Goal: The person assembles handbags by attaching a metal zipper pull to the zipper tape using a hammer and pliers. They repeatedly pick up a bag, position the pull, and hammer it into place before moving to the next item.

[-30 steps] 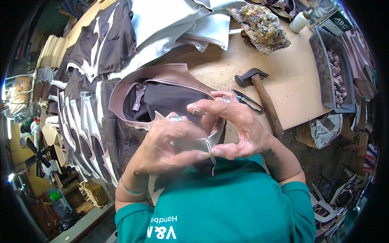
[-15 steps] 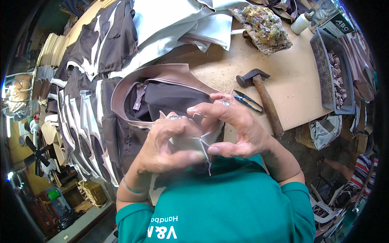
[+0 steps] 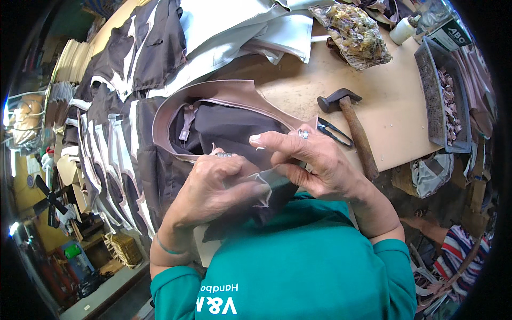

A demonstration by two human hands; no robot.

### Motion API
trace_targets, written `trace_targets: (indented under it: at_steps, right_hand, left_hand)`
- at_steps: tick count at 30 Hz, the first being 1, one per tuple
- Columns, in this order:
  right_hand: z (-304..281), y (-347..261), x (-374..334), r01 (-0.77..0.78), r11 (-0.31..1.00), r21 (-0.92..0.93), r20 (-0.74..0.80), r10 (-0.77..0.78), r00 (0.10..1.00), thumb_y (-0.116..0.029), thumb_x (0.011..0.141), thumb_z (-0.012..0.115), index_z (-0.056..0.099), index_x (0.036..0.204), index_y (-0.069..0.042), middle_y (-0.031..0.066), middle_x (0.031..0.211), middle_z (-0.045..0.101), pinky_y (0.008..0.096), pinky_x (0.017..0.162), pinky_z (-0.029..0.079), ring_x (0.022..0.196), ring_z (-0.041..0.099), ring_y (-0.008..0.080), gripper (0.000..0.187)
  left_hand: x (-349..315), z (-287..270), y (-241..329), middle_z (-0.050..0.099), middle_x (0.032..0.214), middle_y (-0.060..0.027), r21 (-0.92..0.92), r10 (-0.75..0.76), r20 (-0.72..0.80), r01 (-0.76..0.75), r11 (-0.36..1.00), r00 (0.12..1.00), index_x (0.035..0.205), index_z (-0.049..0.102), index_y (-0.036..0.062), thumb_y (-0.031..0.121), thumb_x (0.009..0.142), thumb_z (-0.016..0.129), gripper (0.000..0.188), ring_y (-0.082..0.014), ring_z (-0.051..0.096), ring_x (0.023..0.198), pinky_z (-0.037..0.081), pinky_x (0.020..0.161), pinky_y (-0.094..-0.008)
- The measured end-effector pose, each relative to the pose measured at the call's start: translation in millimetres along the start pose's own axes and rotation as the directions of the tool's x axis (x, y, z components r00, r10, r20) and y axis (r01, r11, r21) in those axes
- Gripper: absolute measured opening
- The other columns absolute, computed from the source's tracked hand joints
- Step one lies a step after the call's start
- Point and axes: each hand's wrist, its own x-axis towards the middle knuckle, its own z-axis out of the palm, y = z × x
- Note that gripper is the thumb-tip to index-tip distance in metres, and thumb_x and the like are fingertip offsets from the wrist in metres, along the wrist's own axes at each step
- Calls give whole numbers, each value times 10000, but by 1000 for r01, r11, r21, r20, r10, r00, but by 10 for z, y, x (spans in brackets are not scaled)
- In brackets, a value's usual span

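Observation:
A half-made handbag (image 3: 226,96) lies at the table's near edge, with a mauve leather rim curving around a dark brown lining (image 3: 234,120). A mauve zipper-pull tab (image 3: 188,120) rests inside its opening. My left hand (image 3: 216,184) is closed on the bag's near edge, its thumb blurred. To its right, my right hand (image 3: 317,162) pinches the same edge between thumb and curled fingers, the index finger stretched out above. A pale, thin strip of edge shows between the two hands. The exact fingertip contact is partly hidden.
Beyond my right hand lie black thread snips (image 3: 335,133) and a wooden-handled hammer (image 3: 356,133). A grey plastic basket (image 3: 433,104) holds small mauve pieces. Dark and white cut panels (image 3: 128,58) spread leftward. A stuffed clear bag (image 3: 352,37) and white bottle (image 3: 402,31) stand farther back.
My right hand has shifted slightly right, its thumb drawn away from the left thumb and up. The bag's near edge has turned between my hands. The view has swung slightly.

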Motion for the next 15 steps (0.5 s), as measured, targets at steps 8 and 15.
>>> trace_targets:
  at_steps: [8,15]
  right_hand:
    - [88,0,-2,-10,998,56,-51,13,999,97,670,589,531,1162,-52,24,649,547,262,569,437,587,531,157,518]
    - [98,5,1,-73,975,208,-48,85,995,110,657,578,509,1175,-43,42,647,565,250,554,437,576,540,130,545]
  left_hand:
    - [5,97,-134,618,603,-82,151,175,-69,-163,975,982,668,599,16,114,730,605,116,-138,582,518,418,500,-240]
    - [47,25,-86,635,631,-67,-224,0,144,33,974,990,709,615,2,133,790,602,154,-110,588,535,434,494,-233]
